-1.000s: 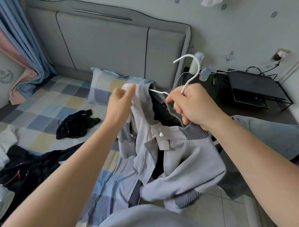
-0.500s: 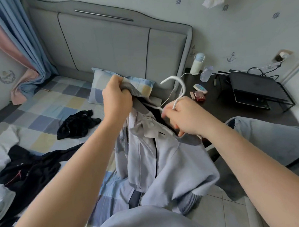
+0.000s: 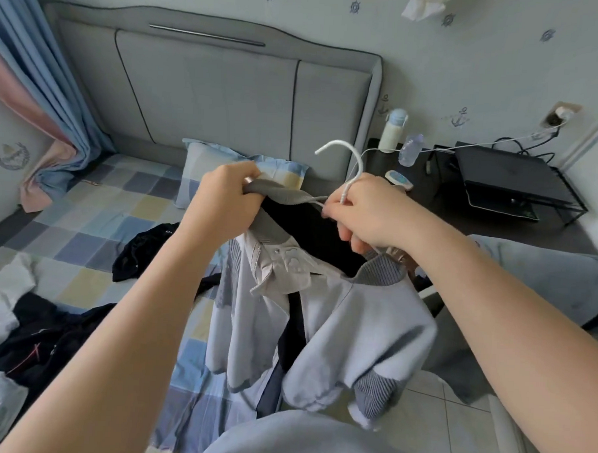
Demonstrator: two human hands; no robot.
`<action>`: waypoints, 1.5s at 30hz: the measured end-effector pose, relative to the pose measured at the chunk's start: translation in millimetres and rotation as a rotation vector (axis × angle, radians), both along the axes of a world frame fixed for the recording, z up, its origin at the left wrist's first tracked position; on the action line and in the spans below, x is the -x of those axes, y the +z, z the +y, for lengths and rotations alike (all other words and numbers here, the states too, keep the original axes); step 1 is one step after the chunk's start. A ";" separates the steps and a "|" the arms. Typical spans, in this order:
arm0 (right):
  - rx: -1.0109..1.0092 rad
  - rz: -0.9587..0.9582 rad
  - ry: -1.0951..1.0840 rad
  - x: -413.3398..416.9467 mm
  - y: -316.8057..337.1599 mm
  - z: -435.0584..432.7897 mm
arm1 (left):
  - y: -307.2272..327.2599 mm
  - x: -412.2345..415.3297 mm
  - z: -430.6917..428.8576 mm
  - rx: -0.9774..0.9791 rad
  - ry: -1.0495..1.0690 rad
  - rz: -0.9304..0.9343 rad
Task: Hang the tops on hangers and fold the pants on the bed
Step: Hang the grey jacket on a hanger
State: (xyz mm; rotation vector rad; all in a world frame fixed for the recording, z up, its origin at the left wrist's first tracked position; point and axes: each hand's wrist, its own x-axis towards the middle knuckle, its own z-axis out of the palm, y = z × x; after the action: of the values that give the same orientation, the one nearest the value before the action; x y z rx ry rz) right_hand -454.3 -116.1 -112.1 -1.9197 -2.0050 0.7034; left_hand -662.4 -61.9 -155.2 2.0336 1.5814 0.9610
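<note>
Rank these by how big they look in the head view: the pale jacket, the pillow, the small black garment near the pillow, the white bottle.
1. pale jacket (nearest the camera, which inflates it)
2. pillow, partly hidden by the left hand
3. small black garment
4. white bottle

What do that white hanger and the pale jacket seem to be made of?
Hanger: probably plastic or plastic-coated wire, going by its thin, smooth, matte white hook. Jacket: soft matte cloth, pale blue-grey, draping in loose folds; the exact fabric is unclear. Its collar and cuffs look like ribbed grey knit.
</note>
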 end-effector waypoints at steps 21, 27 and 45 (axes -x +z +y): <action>-0.328 0.470 0.020 -25.1 -21.6 -3.1 | -27.5 13.7 4.7 -0.379 -0.193 0.072; 0.165 0.400 -0.082 -92.8 -81.7 -22.0 | -36.3 36.1 7.0 -0.334 -0.043 -0.032; -0.342 0.404 -0.281 -112.1 -90.2 -16.0 | -49.1 66.2 8.1 -0.267 -0.006 -0.004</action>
State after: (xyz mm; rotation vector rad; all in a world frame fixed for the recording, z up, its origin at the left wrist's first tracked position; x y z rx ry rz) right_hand -342.2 -132.1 -202.3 -1.6542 -1.4662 0.5745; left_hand -728.5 -53.8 -204.3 2.2072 1.5114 1.2303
